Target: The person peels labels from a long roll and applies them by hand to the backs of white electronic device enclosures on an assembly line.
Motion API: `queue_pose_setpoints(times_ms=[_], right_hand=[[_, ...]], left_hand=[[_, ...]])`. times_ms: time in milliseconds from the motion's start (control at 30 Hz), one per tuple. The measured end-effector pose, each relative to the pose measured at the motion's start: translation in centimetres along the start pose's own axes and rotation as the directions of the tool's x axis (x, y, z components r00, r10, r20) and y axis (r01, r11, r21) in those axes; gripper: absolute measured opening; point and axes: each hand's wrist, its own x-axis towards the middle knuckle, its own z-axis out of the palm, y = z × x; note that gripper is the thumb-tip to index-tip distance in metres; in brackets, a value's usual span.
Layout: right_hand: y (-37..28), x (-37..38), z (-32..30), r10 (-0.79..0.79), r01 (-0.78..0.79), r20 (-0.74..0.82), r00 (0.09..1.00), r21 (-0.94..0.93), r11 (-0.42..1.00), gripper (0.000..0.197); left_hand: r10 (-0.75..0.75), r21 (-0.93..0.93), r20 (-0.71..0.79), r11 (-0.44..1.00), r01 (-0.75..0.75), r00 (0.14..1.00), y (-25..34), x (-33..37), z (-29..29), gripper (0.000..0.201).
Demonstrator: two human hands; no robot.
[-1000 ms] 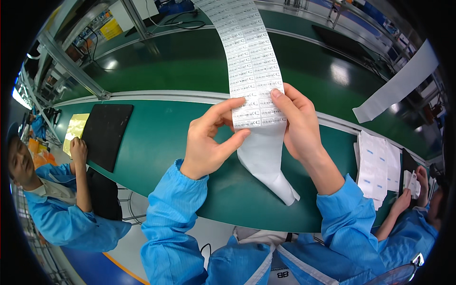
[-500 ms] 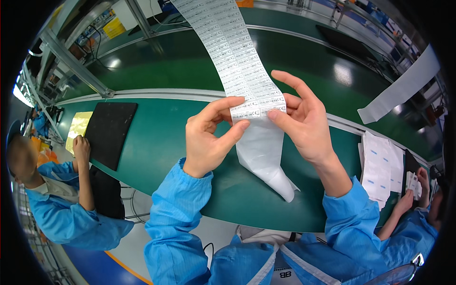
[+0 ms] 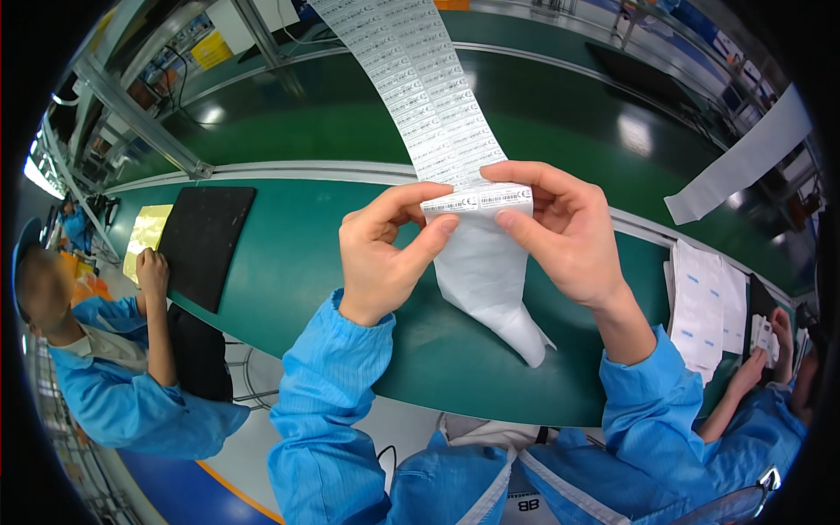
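Observation:
A long strip of white printed labels (image 3: 433,101), two columns wide, runs down from the top edge of the view to my hands. At its lower end it bends over, and the bare backing paper (image 3: 486,280) hangs below with a curled tip. My left hand (image 3: 385,254) pinches the left edge at the bend between thumb and forefinger. On the right edge, my right hand (image 3: 569,236) has its thumb in front and its forefinger behind the bend. The last row of labels lies across the fold between both hands.
Below lies a green worktable (image 3: 289,254) with a metal rail behind it. A co-worker (image 3: 114,359) sits left, beside a black mat (image 3: 206,249) and yellow sheet (image 3: 149,232). White sheets (image 3: 697,311) are stacked right, near another person's hands (image 3: 748,372). A blank strip (image 3: 739,166) hangs above.
My right forefinger has come down from its raised position onto the strip behind the bend. The label strip now folds more sharply between my hands. My left hand has barely moved.

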Motion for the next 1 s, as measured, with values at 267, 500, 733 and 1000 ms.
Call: queue_pose_setpoints(times_ms=[267, 500, 733, 1000], right_hand=[[0.0, -0.1, 0.2, -0.033, 0.032, -0.020, 0.999, -0.062, 0.998, 0.032], [-0.1, 0.0, 0.3, -0.024, 0.022, -0.023, 0.999, -0.109, 0.994, 0.030], [-0.7, -0.2, -0.3, 0.035, -0.047, -0.038, 0.999, -0.358, 0.932, 0.021], [0.3, -0.2, 0.3, 0.011, -0.042, -0.105, 0.994, -0.295, 0.954, 0.014]], left_hand=[[-0.007, 0.029, -0.030, 1.000, 0.008, 1.000, 0.0, 0.0, 0.0, 0.025], [0.017, 0.055, -0.034, 0.998, -0.015, 0.999, 0.1, -0.1, -0.1, 0.020], [-0.063, 0.093, -0.069, 0.993, 0.070, 0.996, 0.1, -0.3, -0.3, 0.016], [0.135, 0.090, -0.079, 0.988, -0.128, 0.988, -0.6, 0.1, 0.2, 0.017]])
